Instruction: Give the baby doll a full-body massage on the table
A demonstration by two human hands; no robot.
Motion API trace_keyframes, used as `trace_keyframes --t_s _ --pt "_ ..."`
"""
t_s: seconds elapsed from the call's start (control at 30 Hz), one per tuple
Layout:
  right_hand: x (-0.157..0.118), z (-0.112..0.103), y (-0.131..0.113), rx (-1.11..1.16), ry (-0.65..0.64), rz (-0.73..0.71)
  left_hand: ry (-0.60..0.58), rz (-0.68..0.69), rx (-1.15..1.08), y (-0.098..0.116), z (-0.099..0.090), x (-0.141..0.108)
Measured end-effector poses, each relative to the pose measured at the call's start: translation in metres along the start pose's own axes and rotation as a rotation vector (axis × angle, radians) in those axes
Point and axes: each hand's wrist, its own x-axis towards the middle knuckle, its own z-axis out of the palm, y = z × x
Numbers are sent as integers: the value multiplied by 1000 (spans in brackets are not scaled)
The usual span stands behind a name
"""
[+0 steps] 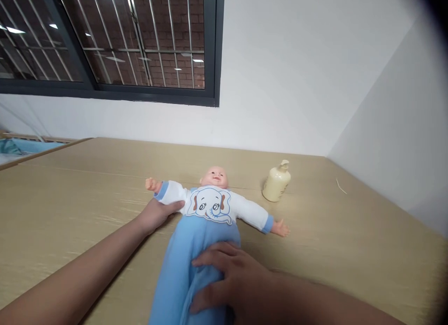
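A baby doll lies on its back with arms spread, its head toward the wall. It wears a white top with an elephant on the chest, blue cuffs and blue trousers. My left hand holds the doll under the arm at the picture's left, thumb over the sleeve, other fingers mostly hidden beneath. Over the trousers, my right hand curls its fingers and thumb around a leg. The lower ends of the legs run out of view at the bottom.
A cream pump bottle stands to the right of the doll. Farther right lies a thin pale strip on the tan tabletop. Walls border the back and right; a barred window is above. Blue fabric shows beyond the left edge.
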Motion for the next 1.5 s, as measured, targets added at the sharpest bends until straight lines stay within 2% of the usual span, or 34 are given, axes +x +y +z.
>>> trace_keyframes --t_s 0.17,0.3,0.4,0.5,0.6,0.67,0.8,1.03,1.13,1.23,1.33,1.43,1.5 --pt "1 -1 -1 -116 -2 -89 -3 24 33 2 -1 0" --pt "2 -1 -1 -43 71 -107 22 40 148 3 -2 0" --pt "3 -4 -2 174 231 -61 42 58 337 7 -1 -4" --pt "6 -9 -4 381 498 17 -22 136 504 17 4 -12" --pt "10 -11 0 483 725 85 -49 210 704 31 11 -22" --pt "12 -10 6 530 793 155 -57 243 863 38 16 -28" --pt "14 -6 17 559 807 264 -114 272 1046 45 21 -34" --pt "17 0 28 552 826 365 -143 251 1046 44 21 -32" --pt "18 0 28 552 820 364 -135 247 1021 44 22 -32" --pt "20 -2 22 495 845 319 -100 237 937 43 22 -33" --pt "19 -9 13 488 842 238 -59 246 754 36 19 -30" --pt "16 -17 6 581 693 169 -45 191 519 25 12 -23" --pt "13 -23 3 623 595 153 8 133 405 16 8 -17"
